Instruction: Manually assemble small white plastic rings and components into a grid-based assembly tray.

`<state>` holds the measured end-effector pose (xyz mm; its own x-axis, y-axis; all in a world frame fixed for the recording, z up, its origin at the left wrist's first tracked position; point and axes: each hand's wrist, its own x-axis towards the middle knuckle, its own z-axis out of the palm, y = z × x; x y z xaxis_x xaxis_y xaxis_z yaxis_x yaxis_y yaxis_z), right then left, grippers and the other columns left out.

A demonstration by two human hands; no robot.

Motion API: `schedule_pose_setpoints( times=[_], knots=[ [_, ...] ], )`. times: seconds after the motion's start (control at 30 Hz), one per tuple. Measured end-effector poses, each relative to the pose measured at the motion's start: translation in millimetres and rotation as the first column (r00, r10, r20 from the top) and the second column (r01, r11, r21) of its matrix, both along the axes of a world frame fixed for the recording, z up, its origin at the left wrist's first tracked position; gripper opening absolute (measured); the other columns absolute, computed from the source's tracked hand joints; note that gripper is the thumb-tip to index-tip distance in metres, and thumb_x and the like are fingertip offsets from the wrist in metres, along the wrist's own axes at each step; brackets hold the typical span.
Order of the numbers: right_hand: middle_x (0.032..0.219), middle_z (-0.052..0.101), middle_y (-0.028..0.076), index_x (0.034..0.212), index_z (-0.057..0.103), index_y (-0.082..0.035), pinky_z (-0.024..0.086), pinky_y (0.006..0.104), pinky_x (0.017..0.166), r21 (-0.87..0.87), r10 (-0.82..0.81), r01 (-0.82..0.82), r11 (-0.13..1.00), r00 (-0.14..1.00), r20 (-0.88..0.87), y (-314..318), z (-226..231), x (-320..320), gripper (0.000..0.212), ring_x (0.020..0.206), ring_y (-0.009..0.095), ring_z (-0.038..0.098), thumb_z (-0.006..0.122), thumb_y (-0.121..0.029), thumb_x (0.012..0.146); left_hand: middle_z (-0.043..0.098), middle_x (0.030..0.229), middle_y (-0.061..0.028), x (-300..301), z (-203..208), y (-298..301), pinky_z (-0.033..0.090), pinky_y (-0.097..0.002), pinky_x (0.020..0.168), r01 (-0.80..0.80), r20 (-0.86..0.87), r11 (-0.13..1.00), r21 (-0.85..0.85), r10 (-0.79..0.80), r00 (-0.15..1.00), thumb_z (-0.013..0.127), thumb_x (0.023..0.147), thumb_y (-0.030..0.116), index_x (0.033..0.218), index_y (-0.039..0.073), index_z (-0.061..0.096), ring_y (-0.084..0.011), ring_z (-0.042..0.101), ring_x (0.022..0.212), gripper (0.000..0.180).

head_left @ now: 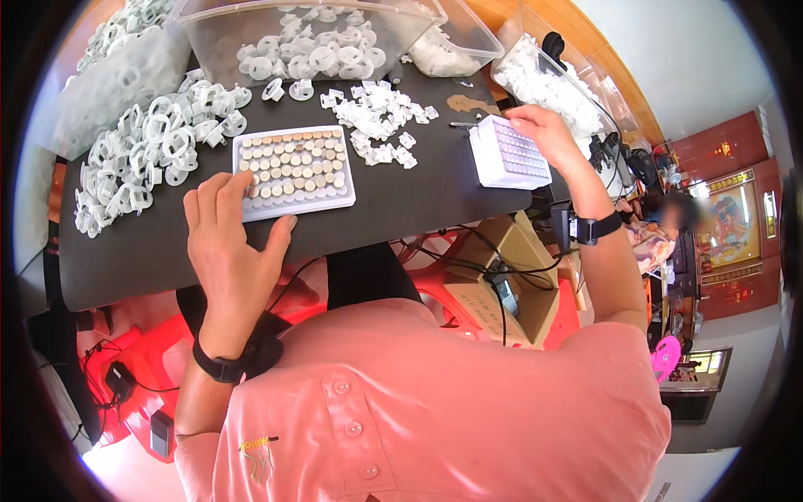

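Observation:
A shallow white tray [341, 201] lies on the dark table, holding rows of small round metal discs like button cells [294, 159]. My left hand [226, 234] rests at its lower left corner, fingers stretched out and thumb apart along the near edge. The fingertips touch the tray's left side by the end discs. Off to the right, a stack of white trays [489, 159] stands near the table edge, with rows of small discs in the top one. My right hand [544, 134] grips the stack's far right corner, fingers bent over the rim.
White ring-shaped plastic parts [150, 146] are heaped at the left. Small white plastic pieces [381, 117] lie behind the tray. Clear bins [309, 17] of parts line the back. Below the table's right side sits an open cardboard box [523, 314] with cables. Another person is farther right.

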<state>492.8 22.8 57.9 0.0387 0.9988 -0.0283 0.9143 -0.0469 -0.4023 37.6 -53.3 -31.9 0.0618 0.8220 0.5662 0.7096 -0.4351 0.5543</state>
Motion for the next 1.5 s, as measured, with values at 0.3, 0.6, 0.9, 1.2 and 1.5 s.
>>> schedule_pose_setpoints(
  times=[0.3, 0.6, 0.9, 1.2, 1.5],
  knots=[
    [0.096, 0.07, 0.003, 0.105, 0.071, -0.001, 0.048, 0.0282, 0.087, -0.134, 0.107, -0.113, 0.984, 0.993, -0.052, 33, 27, 26, 0.018, 0.093, 0.013, 0.061, 0.064, -0.007, 0.09, 0.059, 0.118, -0.0147, 5, 4, 2, 0.046, -0.041, 0.091, 0.004, -0.019, 1.0, -0.015, -0.005, 1.0, 0.08, 0.066, 0.003, 0.12, 0.003, 0.059, -0.0333, 0.053, 0.107, 0.058],
    [0.083, 0.067, 0.001, 0.095, 0.069, -0.001, 0.05, 0.0265, 0.074, -0.249, 0.187, -0.229, 0.941, 0.965, -0.183, 71, -2, 20, 0.01, 0.078, 0.01, 0.061, 0.064, 0.0, 0.086, 0.058, 0.123, -0.0101, 6, 6, 2, 0.043, -0.0326, 0.074, -0.02, -0.059, 0.998, -0.063, 0.016, 0.998, 0.078, 0.067, 0.006, 0.122, 0.007, 0.06, -0.0248, 0.054, 0.109, 0.058],
    [0.075, 0.064, 0.001, 0.086, 0.067, -0.001, 0.049, 0.0256, 0.063, -0.294, 0.185, -0.225, 0.929, 0.97, -0.158, 88, -23, 11, 0.006, 0.068, 0.009, 0.059, 0.071, 0.001, 0.081, 0.058, 0.123, -0.0109, 13, 11, 5, 0.041, -0.0305, 0.073, -0.038, -0.044, 0.993, -0.109, 0.033, 0.998, 0.074, 0.068, 0.005, 0.123, 0.006, 0.061, -0.0231, 0.054, 0.106, 0.057],
    [0.074, 0.062, 0.002, 0.081, 0.066, -0.002, 0.048, 0.0302, 0.066, -0.192, 0.44, -0.428, 0.883, 0.898, 0.023, 89, -26, 7, 0.011, 0.072, 0.013, 0.058, 0.071, 0.001, 0.072, 0.059, 0.12, -0.0111, 15, 11, 3, 0.04, -0.0316, 0.071, -0.039, -0.05, 0.996, -0.075, 0.036, 0.998, 0.075, 0.067, 0.006, 0.123, 0.005, 0.06, -0.0245, 0.054, 0.102, 0.057],
    [0.072, 0.057, 0.001, 0.085, 0.058, -0.003, 0.046, 0.0302, 0.064, -0.182, 0.397, -0.404, 0.897, 0.915, -0.074, 93, -27, -1, 0.021, 0.07, 0.013, 0.053, 0.067, 0.007, 0.069, 0.058, 0.122, -0.0116, 14, 12, -1, 0.04, -0.0311, 0.074, -0.043, -0.03, 0.995, -0.089, 0.041, 0.999, 0.074, 0.069, 0.007, 0.124, 0.005, 0.061, -0.0233, 0.053, 0.104, 0.056]
  ],
)
